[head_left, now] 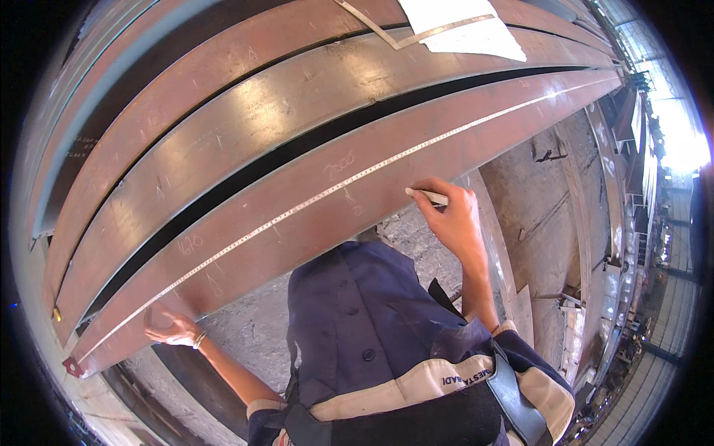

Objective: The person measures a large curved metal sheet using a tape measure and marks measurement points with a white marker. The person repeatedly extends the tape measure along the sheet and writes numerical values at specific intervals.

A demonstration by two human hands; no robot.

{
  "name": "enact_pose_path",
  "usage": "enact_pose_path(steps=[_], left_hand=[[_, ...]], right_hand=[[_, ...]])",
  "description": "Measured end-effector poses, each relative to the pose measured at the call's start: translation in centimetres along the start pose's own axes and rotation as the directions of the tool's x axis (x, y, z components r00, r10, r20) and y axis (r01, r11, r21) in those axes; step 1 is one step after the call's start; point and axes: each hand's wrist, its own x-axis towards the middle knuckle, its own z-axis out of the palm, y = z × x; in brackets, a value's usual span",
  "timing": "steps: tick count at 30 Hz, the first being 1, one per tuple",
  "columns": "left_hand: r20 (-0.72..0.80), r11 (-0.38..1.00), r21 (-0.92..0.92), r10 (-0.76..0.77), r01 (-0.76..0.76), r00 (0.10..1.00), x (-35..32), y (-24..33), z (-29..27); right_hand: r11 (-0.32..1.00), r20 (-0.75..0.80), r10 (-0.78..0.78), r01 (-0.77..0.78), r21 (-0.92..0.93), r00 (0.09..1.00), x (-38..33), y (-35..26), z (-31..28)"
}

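Right hand point(455, 215) with chalk point(427, 196) on beam point(312, 223)

Daylight enters from 3 o'clock, overexposing that rim area. Soft glare patches mark the steel beams point(297, 111) toward 11 o'clock. Fisheye distortion bends straight edges; corners are black vignette. Centre focus is sharp, shadows soft

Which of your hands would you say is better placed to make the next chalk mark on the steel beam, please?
Probably the right hand: it holds the chalk stick, tip on the steel beam beside the measuring tape. The left hand rests far along the beam's edge, holding nothing.
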Motion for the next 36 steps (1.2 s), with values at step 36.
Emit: enact_pose_path(steps=[36], left_hand=[[0.204,0.915,-0.368,-0.091,0.162,0.975,-9.7,27.7,0.2]], right_hand=[[0.982,0.058,0.035,-0.045,0.181,0.998,-0.4,11.5,-7.4]])
